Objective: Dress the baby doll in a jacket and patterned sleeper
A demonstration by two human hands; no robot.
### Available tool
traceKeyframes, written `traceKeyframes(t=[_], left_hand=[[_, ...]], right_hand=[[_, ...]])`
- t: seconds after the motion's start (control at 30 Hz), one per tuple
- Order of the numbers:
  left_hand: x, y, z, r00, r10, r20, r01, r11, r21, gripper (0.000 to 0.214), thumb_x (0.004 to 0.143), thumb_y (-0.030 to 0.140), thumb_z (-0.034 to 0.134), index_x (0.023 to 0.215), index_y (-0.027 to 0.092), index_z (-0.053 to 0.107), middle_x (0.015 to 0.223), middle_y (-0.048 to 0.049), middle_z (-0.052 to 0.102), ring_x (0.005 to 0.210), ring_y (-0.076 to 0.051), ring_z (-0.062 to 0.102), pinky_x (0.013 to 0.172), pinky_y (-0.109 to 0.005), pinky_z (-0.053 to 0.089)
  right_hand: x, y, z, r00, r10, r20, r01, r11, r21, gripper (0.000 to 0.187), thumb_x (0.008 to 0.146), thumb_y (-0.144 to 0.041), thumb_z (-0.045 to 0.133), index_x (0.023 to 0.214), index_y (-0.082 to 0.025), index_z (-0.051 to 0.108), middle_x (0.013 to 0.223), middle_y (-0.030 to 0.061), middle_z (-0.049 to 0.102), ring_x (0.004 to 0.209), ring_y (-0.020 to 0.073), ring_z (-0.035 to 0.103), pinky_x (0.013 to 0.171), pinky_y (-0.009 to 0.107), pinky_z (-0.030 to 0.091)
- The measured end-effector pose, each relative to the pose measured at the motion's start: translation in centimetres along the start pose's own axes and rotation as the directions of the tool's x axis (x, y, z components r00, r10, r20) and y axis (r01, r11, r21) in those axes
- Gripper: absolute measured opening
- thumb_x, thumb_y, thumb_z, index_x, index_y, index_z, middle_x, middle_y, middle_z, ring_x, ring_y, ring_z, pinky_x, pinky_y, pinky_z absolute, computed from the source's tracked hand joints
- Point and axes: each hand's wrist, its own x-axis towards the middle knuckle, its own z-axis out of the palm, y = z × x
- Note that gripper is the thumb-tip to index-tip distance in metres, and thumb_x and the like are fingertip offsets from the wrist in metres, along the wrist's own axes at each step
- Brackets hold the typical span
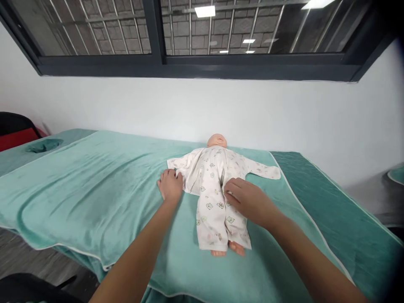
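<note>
A baby doll (pixel 216 141) lies on its back on a teal towel (pixel 94 185), dressed in a white patterned onesie (pixel 211 198). Its bare feet (pixel 227 250) stick out at the near end. My left hand (pixel 170 185) rests on the towel at the onesie's left flap, fingers curled at the fabric edge. My right hand (pixel 248 200) lies on the doll's belly, fingers pinched on the onesie's front opening.
The towel covers a padded table (pixel 331 219) with a darker green cover showing at the right. A white wall (pixel 284 118) and a dark-framed window (pixel 189 63) stand behind. A red and black chair (pixel 15 132) sits far left. The floor drops off at the near left.
</note>
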Motion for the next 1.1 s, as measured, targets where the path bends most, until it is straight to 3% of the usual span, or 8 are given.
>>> traceKeyframes(t=[0.17, 0.33, 0.43, 0.5, 0.57, 0.77, 0.83, 1.1], left_hand=[[-0.5, 1.2, -0.5, 0.997, -0.039, 0.071, 0.065, 0.907, -0.415, 0.027, 0.092, 0.040, 0.043, 0.072, 0.022, 0.047, 0.068, 0.0005, 0.055, 0.068, -0.017, 0.054, 0.065, -0.029, 0.042], [-2.2, 6.8, -3.4, 0.976, 0.206, 0.071, -0.102, 0.723, -0.683, 0.025, 0.097, 0.041, 0.040, 0.087, 0.024, 0.056, 0.082, 0.0012, 0.064, 0.077, -0.016, 0.060, 0.070, -0.028, 0.050], [-3.7, 9.4, -4.8, 0.809, 0.572, 0.138, -0.342, 0.648, -0.681, 0.023, 0.097, 0.032, 0.043, 0.111, 0.029, 0.060, 0.114, -0.0035, 0.070, 0.108, -0.021, 0.063, 0.091, -0.037, 0.051], [-4.2, 9.9, -4.9, 0.657, 0.744, 0.121, -0.494, 0.546, -0.677, 0.020, 0.095, 0.024, 0.045, 0.104, 0.028, 0.062, 0.120, -0.0042, 0.070, 0.120, -0.021, 0.060, 0.104, -0.042, 0.045], [-4.0, 9.7, -4.7, 0.595, 0.798, 0.101, -0.517, 0.476, -0.712, 0.015, 0.093, 0.021, 0.048, 0.086, 0.026, 0.061, 0.115, -0.0033, 0.072, 0.117, -0.020, 0.061, 0.104, -0.041, 0.045], [2.4, 11.2, -3.1, 0.888, 0.407, 0.215, -0.102, 0.630, -0.770, 0.032, 0.095, 0.040, 0.048, 0.071, 0.020, 0.055, 0.085, -0.0017, 0.071, 0.083, -0.016, 0.065, 0.074, -0.029, 0.048], [5.5, 12.9, -1.9, 0.926, 0.297, 0.232, -0.058, 0.721, -0.691, 0.028, 0.091, 0.044, 0.052, 0.078, 0.020, 0.061, 0.079, -0.0007, 0.069, 0.075, -0.016, 0.062, 0.068, -0.028, 0.045], [11.0, 16.7, 0.8, 0.771, 0.357, 0.527, -0.086, 0.879, -0.469, 0.012, 0.076, 0.031, 0.065, 0.073, 0.020, 0.064, 0.066, -0.0021, 0.065, 0.054, -0.014, 0.054, 0.054, -0.028, 0.036]], right_hand=[[1.2, 2.4, -0.9, 0.922, 0.339, -0.185, -0.240, 0.879, 0.411, 0.014, 0.092, -0.032, 0.051, 0.088, -0.026, 0.062, 0.081, -0.0001, 0.066, 0.069, 0.0160, 0.059, 0.064, 0.029, 0.045], [8.4, 7.7, 0.3, 0.729, 0.632, -0.262, -0.470, 0.741, 0.480, 0.021, 0.086, -0.034, 0.052, 0.100, -0.023, 0.062, 0.083, 0.0036, 0.069, 0.071, 0.0201, 0.064, 0.064, 0.031, 0.045], [12.3, 9.5, 1.6, 0.707, 0.686, -0.174, -0.639, 0.725, 0.257, 0.023, 0.084, -0.044, 0.055, 0.085, -0.021, 0.058, 0.073, 0.0075, 0.065, 0.068, 0.0247, 0.060, 0.062, 0.034, 0.040], [13.4, 9.8, 2.3, 0.714, 0.686, -0.140, -0.667, 0.727, 0.164, 0.031, 0.084, -0.052, 0.054, 0.075, -0.023, 0.053, 0.068, 0.0085, 0.061, 0.065, 0.0250, 0.056, 0.060, 0.034, 0.038], [13.5, 9.7, 2.8, 0.727, 0.678, -0.111, -0.655, 0.733, 0.184, 0.033, 0.084, -0.055, 0.053, 0.073, -0.024, 0.049, 0.066, 0.0067, 0.059, 0.061, 0.0225, 0.053, 0.058, 0.033, 0.036], [12.5, 10.3, 2.6, 0.737, 0.674, -0.054, -0.603, 0.692, 0.396, 0.024, 0.083, -0.044, 0.051, 0.071, -0.024, 0.052, 0.069, 0.0006, 0.061, 0.066, 0.0189, 0.053, 0.061, 0.029, 0.036], [12.6, 10.8, 2.3, 0.735, 0.676, -0.042, -0.579, 0.659, 0.480, 0.023, 0.082, -0.042, 0.053, 0.069, -0.023, 0.055, 0.069, 0.0000, 0.061, 0.067, 0.0180, 0.053, 0.062, 0.029, 0.036], [13.4, 11.2, 2.1, 0.701, 0.711, 0.062, -0.388, 0.307, 0.869, 0.021, 0.074, -0.039, 0.065, 0.072, -0.019, 0.062, 0.061, -0.0026, 0.055, 0.056, 0.0119, 0.046, 0.056, 0.026, 0.037]])
